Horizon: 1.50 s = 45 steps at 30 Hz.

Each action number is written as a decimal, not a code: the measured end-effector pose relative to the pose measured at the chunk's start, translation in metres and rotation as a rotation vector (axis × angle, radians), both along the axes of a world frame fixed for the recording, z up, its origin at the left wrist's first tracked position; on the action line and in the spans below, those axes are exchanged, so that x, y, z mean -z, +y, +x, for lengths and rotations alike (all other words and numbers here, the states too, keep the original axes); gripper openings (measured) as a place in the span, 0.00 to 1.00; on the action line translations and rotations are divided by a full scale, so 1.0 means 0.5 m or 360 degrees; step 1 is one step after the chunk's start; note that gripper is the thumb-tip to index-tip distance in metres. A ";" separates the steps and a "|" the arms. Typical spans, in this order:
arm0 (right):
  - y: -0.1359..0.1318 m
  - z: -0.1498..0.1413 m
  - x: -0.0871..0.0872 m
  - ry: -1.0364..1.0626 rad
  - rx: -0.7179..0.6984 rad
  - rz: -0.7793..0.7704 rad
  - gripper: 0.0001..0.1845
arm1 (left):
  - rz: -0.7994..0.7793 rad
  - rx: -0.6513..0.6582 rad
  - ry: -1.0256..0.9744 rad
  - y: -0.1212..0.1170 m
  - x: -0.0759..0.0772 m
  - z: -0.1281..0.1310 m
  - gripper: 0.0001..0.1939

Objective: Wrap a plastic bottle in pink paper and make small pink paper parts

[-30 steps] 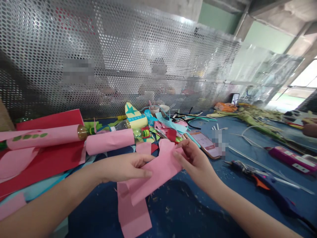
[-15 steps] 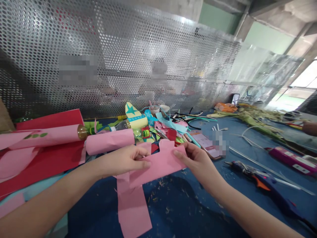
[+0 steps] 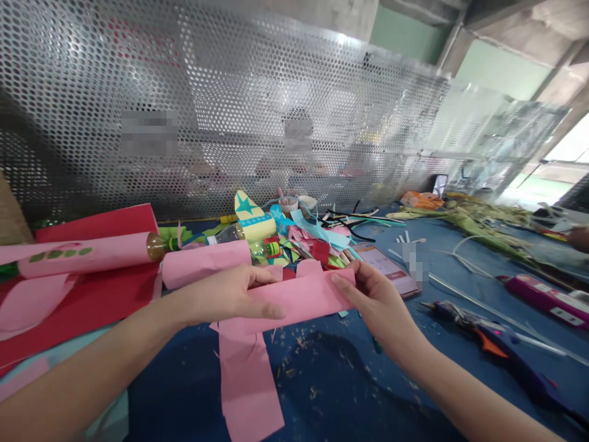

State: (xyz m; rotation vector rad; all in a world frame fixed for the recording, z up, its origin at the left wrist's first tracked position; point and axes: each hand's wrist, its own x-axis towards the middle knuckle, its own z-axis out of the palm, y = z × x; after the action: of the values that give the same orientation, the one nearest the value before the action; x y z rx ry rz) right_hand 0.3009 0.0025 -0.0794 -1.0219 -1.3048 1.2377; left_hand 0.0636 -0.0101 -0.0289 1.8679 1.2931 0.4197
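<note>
Both hands hold a folded strip of pink paper (image 3: 299,302) above the blue table. My left hand (image 3: 243,294) is closed on its left end, thumb lying along the front. At the right end, my right hand (image 3: 370,294) pinches the strip between thumb and fingers. Below the left hand, another pink paper piece (image 3: 251,387) lies on the table. A bottle wrapped in pink paper (image 3: 207,263) rests just behind my left hand. Farther left lies a second pink-wrapped bottle (image 3: 92,256) with green leaf shapes on it, on top of red sheets (image 3: 110,301).
A hot glue gun (image 3: 501,350) lies at the right, near a purple power strip (image 3: 547,298). Behind my right hand is a phone (image 3: 391,270). Paper scraps (image 3: 317,236) and a yellow rocket-shaped bottle (image 3: 253,221) sit before a perforated metal screen (image 3: 257,110).
The strip and my right hand have shifted slightly right. The strip's front looks narrower and straighter, and my left thumb lies flatter along it.
</note>
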 end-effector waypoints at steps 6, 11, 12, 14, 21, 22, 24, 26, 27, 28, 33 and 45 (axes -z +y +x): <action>-0.003 -0.003 -0.009 0.0014 0.0026 -0.0001 0.28 | -0.0147 -0.0014 -0.0001 0.003 0.010 -0.002 0.16; -0.007 -0.002 -0.010 0.0003 0.0036 0.0003 0.27 | -0.0136 -0.0078 -0.0067 0.002 0.016 0.000 0.14; -0.008 -0.002 -0.010 -0.0002 0.0034 0.0006 0.27 | -0.0149 -0.0110 -0.0062 0.001 0.015 0.001 0.13; -0.009 -0.001 -0.011 -0.0013 0.0033 0.0018 0.27 | -0.0166 -0.0170 -0.0060 -0.001 0.012 0.005 0.12; -0.011 -0.003 -0.014 -0.0037 0.0034 0.0067 0.26 | -0.0133 -0.0133 -0.0050 0.005 0.011 0.005 0.20; -0.011 -0.003 -0.014 -0.0044 0.0037 0.0075 0.26 | -0.0127 -0.0130 -0.0052 0.007 0.011 0.004 0.22; -0.010 -0.002 -0.014 -0.0060 0.0043 0.0091 0.25 | -0.0122 -0.0127 -0.0073 0.009 0.013 0.002 0.23; -0.010 -0.001 -0.013 -0.0076 0.0052 0.0107 0.26 | -0.0110 -0.0122 -0.0080 0.010 0.013 0.001 0.23; -0.010 0.000 -0.013 -0.0083 0.0057 0.0114 0.26 | -0.0106 -0.0116 -0.0084 0.010 0.013 0.000 0.23; -0.010 0.001 -0.013 -0.0090 0.0063 0.0119 0.26 | -0.0107 -0.0114 -0.0092 0.010 0.013 0.000 0.23; -0.014 0.001 -0.013 -0.0100 0.0089 0.0135 0.24 | -0.0145 -0.0155 -0.0138 0.008 0.009 0.002 0.28; -0.009 0.005 -0.005 0.0074 0.0014 0.0072 0.24 | -0.0088 -0.0147 -0.0194 0.004 0.003 0.004 0.16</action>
State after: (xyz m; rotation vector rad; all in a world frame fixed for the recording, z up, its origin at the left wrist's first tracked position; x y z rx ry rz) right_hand 0.3034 -0.0022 -0.0768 -0.9608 -1.2857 1.2132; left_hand 0.0657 -0.0080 -0.0302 1.7146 1.2995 0.5328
